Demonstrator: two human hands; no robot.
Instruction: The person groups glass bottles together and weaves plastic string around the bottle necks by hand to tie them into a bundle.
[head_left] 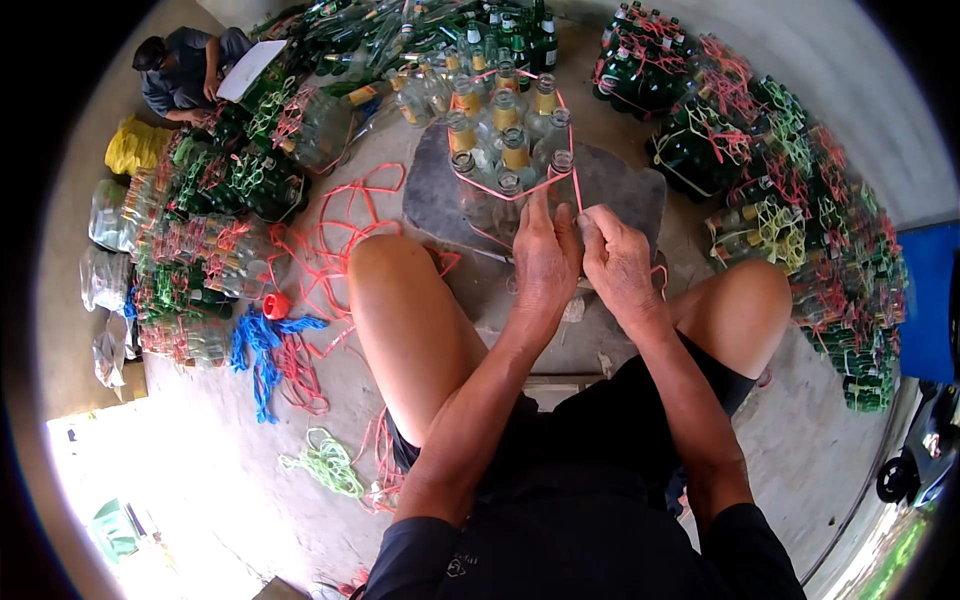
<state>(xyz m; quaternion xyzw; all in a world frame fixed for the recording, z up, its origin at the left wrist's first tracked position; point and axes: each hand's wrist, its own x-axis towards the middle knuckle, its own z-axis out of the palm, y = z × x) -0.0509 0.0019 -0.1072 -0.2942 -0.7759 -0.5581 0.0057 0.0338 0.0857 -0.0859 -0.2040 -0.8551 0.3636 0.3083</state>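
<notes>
A cluster of clear glass bottles (507, 188) with yellow labels at several necks stands upright in front of me on a dark slab (622, 190). A pink plastic string (568, 125) loops around the bottles near their necks. My left hand (548, 255) is closed at the front of the cluster, fingers together against the string beside the nearest bottles. My right hand (620, 262) pinches the string's end, which runs taut down from the loop's right corner. The two hands are nearly touching. My fingers partly hide the front bottles.
Tied bundles of bottles (260, 185) are stacked at left, and more bundles (790, 200) at right. Loose green bottles (520, 40) stand behind. Tangled pink string (345, 225) and blue strips (262, 350) lie on the floor. Another person (190, 70) sits at upper left.
</notes>
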